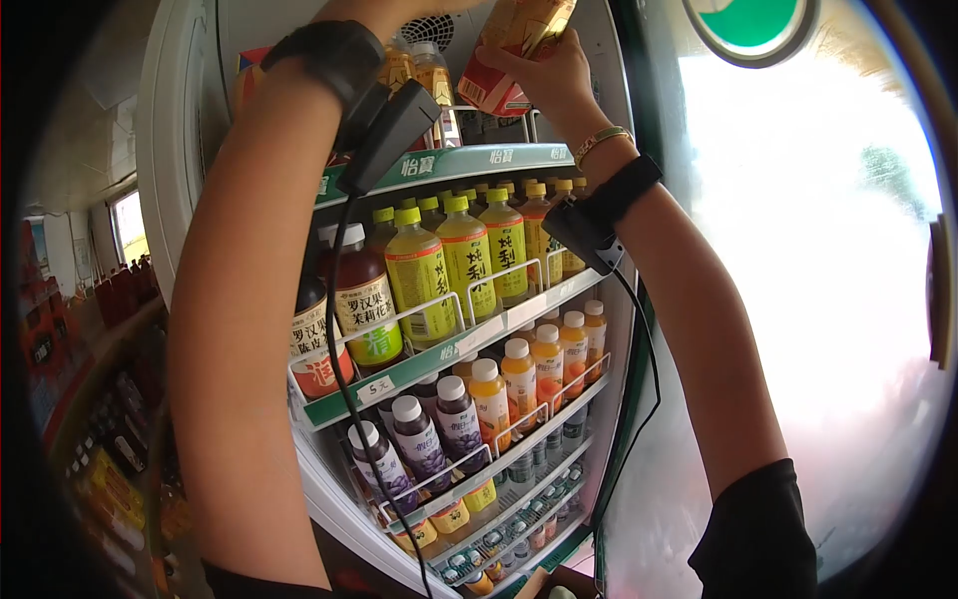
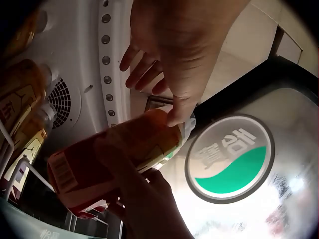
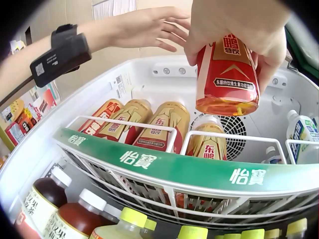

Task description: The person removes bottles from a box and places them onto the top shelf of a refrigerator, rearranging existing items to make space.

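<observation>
Bottle with a red-and-gold label sits raised above the cooler's top shelf in the head view, gripped around its body by the right hand; the left hand itself is cut off at the frame's top.

From the left wrist, the left hand shows relaxed, straight fingers, one fingertip touching the bottle near its cap, under the white ceiling.

From the right wrist, the right hand clasps the bottle above the white wire rail. Matching bottles lie in rows behind it; a gap stays open beside the fan grille.
</observation>
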Action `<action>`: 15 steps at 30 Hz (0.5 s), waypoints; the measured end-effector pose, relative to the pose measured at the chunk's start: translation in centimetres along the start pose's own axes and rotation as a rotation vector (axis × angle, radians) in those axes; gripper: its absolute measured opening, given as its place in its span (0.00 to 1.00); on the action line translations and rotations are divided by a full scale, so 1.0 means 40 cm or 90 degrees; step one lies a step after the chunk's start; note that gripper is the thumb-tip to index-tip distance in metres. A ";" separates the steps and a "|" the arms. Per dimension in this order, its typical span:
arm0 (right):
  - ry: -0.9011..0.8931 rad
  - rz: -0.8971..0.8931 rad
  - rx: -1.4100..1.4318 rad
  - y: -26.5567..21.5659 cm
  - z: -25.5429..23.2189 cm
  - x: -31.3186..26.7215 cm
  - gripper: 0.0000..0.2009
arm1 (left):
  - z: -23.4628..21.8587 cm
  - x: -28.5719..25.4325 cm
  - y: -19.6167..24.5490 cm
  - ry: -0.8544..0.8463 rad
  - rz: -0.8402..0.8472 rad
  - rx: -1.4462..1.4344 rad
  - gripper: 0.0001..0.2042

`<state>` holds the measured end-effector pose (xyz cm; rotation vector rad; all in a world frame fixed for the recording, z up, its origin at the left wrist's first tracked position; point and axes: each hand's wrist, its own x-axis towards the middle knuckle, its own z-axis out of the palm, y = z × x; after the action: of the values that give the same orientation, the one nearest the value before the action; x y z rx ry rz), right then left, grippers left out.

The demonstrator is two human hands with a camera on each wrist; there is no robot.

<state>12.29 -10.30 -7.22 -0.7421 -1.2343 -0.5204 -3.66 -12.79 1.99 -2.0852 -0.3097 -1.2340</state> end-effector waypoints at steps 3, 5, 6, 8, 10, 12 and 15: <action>-0.012 0.028 0.003 0.019 0.047 0.040 0.39 | 0.122 0.039 -0.040 0.127 0.042 0.066 0.34; -0.031 0.089 -0.039 0.022 0.072 0.056 0.41 | 0.165 0.044 -0.048 0.142 -0.023 -0.010 0.37; -0.020 0.094 -0.039 0.035 0.091 0.064 0.41 | 0.183 0.047 -0.051 0.138 -0.012 -0.013 0.37; -0.149 0.021 -0.025 0.081 0.141 0.115 0.44 | 0.204 0.056 -0.091 0.001 -0.168 0.127 0.36; -0.182 0.024 -0.036 0.083 0.159 0.140 0.45 | 0.211 0.058 -0.139 -0.040 -0.174 0.160 0.48; -0.243 0.072 -0.142 0.060 0.163 0.158 0.43 | 0.213 0.035 -0.155 -0.030 -0.192 0.250 0.44; -0.271 0.069 -0.146 0.048 0.163 0.159 0.37 | 0.212 0.025 -0.185 -0.002 -0.149 0.202 0.43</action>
<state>11.14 -3.92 -0.56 -1.1500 -1.5325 -0.4303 -1.21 -1.86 3.39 -1.8140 -0.7195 -1.2237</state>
